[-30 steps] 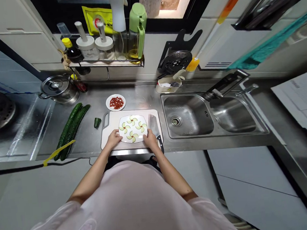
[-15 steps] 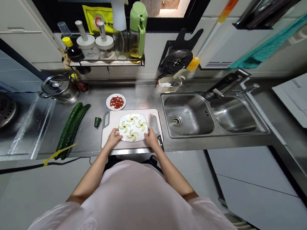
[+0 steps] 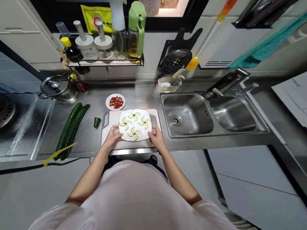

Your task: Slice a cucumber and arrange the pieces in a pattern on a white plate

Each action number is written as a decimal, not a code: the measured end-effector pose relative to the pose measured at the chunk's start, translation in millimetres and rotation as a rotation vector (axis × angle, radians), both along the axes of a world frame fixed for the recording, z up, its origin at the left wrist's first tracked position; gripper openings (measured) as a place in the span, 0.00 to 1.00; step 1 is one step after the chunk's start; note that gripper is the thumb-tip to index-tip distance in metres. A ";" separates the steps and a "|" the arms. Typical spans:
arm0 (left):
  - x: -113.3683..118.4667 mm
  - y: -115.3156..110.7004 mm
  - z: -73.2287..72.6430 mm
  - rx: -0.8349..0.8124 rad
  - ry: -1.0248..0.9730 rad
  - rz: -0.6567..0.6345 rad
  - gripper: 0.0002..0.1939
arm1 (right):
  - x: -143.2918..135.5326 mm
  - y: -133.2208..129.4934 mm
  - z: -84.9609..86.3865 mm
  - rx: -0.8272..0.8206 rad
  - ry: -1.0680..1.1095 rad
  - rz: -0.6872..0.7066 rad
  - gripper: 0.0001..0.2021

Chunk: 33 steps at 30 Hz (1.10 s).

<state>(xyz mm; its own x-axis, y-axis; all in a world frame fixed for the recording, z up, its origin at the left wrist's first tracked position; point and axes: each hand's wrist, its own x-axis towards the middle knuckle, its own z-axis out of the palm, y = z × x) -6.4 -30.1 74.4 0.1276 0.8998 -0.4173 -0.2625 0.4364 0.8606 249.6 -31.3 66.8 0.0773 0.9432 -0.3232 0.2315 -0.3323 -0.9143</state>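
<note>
A white squarish plate (image 3: 136, 128) bears several pinwheels of cucumber slices (image 3: 125, 123) with red centres. My left hand (image 3: 113, 136) grips its left edge, thumb on the rim. On the opposite edge my right hand (image 3: 156, 137) is closed the same way. The plate is held over a pale cutting board (image 3: 109, 133). Most of the kitchen knife at the board's right side is hidden by the plate and my right hand. Behind the board stands a small white dish (image 3: 107, 104) of red bits that look like goji berries. A cucumber end piece (image 3: 97, 122) lies left of the board.
Two whole cucumbers (image 3: 72, 127) lie on the steel counter at left, near a lidded pot (image 3: 59, 90). To the right is a double sink (image 3: 188, 113) with a tap (image 3: 227, 83). A rack (image 3: 106, 63) of bottles and jars hangs behind.
The plate has risen off the board toward me and slightly right, with both hands still on it. It now covers the knife that showed beside it.
</note>
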 end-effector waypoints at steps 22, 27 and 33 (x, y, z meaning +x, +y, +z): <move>27.4 -21.4 17.6 0.052 0.002 -0.136 0.32 | -9.5 -7.1 35.7 -0.263 0.725 -0.342 0.24; 31.8 -9.9 -4.8 0.295 0.517 -0.308 0.21 | 61.6 -33.2 35.3 -0.244 0.661 -0.425 0.26; 23.7 2.7 -40.3 0.513 1.157 -0.328 0.10 | 191.8 -182.1 67.8 -0.338 0.071 -0.697 0.29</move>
